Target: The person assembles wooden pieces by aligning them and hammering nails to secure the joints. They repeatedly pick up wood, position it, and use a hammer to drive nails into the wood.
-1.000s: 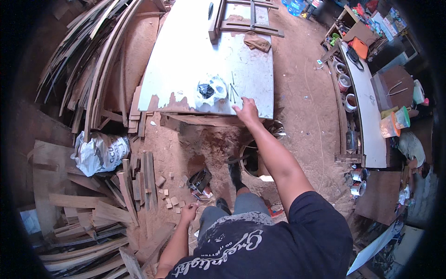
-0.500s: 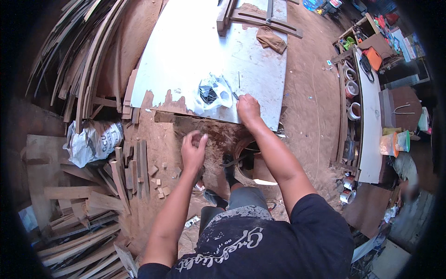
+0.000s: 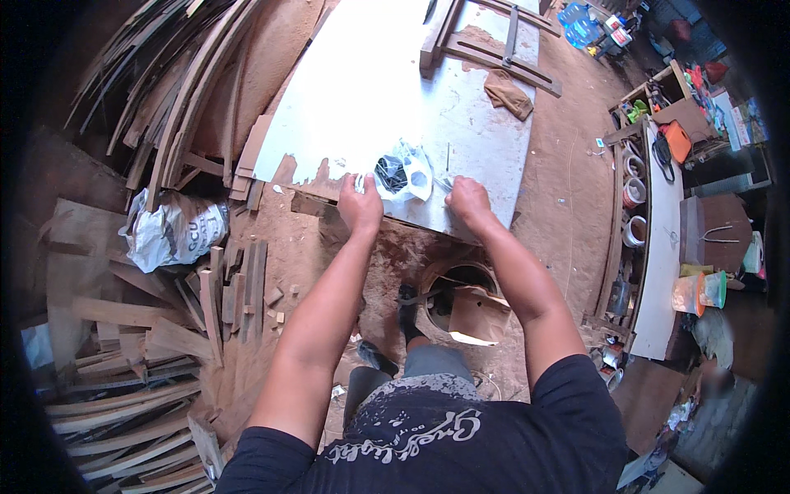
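A clear plastic bag (image 3: 418, 183) with a bunch of thin dark pieces (image 3: 391, 173) inside lies near the front edge of the white-topped table (image 3: 485, 140). At its left side my left hand (image 3: 360, 203) is closed, with a whitish bit, seemingly the bag's edge, between thumb and finger. To the bag's right, my right hand (image 3: 471, 202) is closed at the tabletop. Something small and greyish sticks out from its fingers, too unclear to name. A thin dark rod (image 3: 448, 155) lies just beyond that hand.
Farther back on the table are a wooden frame (image 3: 502, 62) and a brown cloth (image 3: 508, 95). Wood strips and offcuts (image 3: 140, 329) pile up at left, beside a white sack (image 3: 177, 230). A round opening holding a cardboard piece (image 3: 477, 313) is below the table edge. A bench (image 3: 658, 272) stands right.
My left hand has moved up and forward from below the table edge to the bag's left side, and its fingers have closed. My right hand stays closed beside the bag. The view has shifted.
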Motion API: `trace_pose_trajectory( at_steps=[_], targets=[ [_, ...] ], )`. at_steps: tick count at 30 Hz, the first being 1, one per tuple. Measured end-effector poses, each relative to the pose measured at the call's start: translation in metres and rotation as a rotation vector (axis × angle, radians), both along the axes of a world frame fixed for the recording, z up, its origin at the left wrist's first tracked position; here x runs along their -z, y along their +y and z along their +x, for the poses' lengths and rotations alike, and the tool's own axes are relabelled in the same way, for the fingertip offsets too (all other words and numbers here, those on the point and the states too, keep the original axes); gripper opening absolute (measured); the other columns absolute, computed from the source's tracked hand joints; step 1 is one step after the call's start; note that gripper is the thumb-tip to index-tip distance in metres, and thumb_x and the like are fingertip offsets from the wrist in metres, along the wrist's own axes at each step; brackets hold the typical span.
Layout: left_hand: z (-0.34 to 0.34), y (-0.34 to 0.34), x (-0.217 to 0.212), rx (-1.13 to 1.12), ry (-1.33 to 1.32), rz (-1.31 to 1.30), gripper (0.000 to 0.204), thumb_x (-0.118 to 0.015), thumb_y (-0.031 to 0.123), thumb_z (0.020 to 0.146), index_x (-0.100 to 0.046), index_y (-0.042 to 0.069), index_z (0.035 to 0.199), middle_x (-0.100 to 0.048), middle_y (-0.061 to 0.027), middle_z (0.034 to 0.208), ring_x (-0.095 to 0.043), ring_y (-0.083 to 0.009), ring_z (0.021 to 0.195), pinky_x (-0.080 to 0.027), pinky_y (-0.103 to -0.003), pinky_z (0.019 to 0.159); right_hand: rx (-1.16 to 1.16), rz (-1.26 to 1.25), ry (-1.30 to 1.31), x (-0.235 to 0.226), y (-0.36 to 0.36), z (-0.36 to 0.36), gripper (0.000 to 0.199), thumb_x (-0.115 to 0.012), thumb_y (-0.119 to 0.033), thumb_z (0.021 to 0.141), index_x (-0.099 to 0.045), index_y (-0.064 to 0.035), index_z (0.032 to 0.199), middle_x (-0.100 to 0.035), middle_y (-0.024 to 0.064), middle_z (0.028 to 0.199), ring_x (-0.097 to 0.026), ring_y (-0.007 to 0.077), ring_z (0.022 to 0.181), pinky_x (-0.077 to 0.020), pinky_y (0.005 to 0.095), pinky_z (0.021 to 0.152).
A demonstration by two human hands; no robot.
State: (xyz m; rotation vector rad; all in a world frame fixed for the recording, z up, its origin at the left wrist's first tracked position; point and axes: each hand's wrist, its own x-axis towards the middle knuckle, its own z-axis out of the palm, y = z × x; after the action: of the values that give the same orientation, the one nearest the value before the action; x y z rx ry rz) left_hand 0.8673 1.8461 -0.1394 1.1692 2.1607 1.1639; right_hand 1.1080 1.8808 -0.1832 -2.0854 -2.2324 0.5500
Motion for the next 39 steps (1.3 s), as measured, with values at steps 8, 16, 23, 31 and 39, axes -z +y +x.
trace_pose_trajectory(
  at_steps=[8, 16, 23, 31, 39],
  targets=[
    [-0.001, 0.007, -0.013, 0.033, -0.1, 0.054, 0.039, -0.074, 0.034, 0.095, -0.069, -0.003, 0.102, -0.071, -0.0166, 0.093, -0.067, -0.0267, 0.085, -0.052, -0.041, 0.078, 0.129, -0.104, 0.695, -0.077, 0.042, -0.042, 0.034, -0.078, -0.027, 0.085, -0.077, 0.0027, 0.101, -0.076, 0.0238, 0.092, -0.076, 0.0344, 0.088, -0.0591, 0.041, 0.083],
    [-0.015, 0.016, -0.014, 0.05, -0.27, 0.015, 0.037, -0.078, 0.035, 0.093, -0.068, -0.001, 0.093, -0.065, -0.0049, 0.07, -0.057, -0.0135, 0.063, -0.047, -0.034, 0.06, 0.14, 0.091, 0.854, -0.07, 0.046, -0.058, 0.032, -0.069, -0.028, 0.097, -0.076, 0.0, 0.112, -0.076, 0.0224, 0.103, -0.075, 0.0363, 0.094, -0.058, 0.0421, 0.086],
    [-0.026, 0.012, -0.023, 0.196, -0.313, -0.097, 0.04, -0.084, 0.029, 0.089, -0.065, 0.0, 0.109, -0.067, -0.0045, 0.071, -0.063, -0.0111, 0.063, -0.049, -0.03, 0.058, 0.14, 0.435, 0.089, 0.018, -0.063, -0.004, 0.051, -0.071, -0.046, 0.094, -0.065, -0.0117, 0.132, -0.059, 0.017, 0.128, -0.055, 0.0379, 0.119, -0.0457, 0.0514, 0.099],
    [-0.025, 0.01, -0.025, 0.237, -0.306, -0.103, 0.041, -0.084, 0.029, 0.087, -0.066, 0.0, 0.11, -0.064, -0.0032, 0.071, -0.06, -0.0123, 0.063, -0.049, -0.031, 0.06, 0.136, 0.398, 0.125, 0.03, -0.059, 0.014, 0.064, -0.071, -0.056, 0.091, -0.058, -0.0072, 0.129, -0.055, 0.015, 0.123, -0.052, 0.0342, 0.117, -0.0406, 0.0485, 0.1],
    [-0.025, -0.005, -0.026, 0.269, 0.058, -0.082, 0.042, -0.084, 0.033, 0.083, -0.068, 0.007, 0.111, -0.063, -0.0047, 0.074, -0.063, -0.0219, 0.067, -0.053, -0.039, 0.068, 0.391, -0.018, 0.143, -0.011, -0.079, 0.01, 0.046, -0.074, -0.043, 0.091, -0.073, 0.0023, 0.096, -0.074, 0.0264, 0.096, -0.072, 0.0455, 0.094, -0.0561, 0.0553, 0.084]
  ],
)
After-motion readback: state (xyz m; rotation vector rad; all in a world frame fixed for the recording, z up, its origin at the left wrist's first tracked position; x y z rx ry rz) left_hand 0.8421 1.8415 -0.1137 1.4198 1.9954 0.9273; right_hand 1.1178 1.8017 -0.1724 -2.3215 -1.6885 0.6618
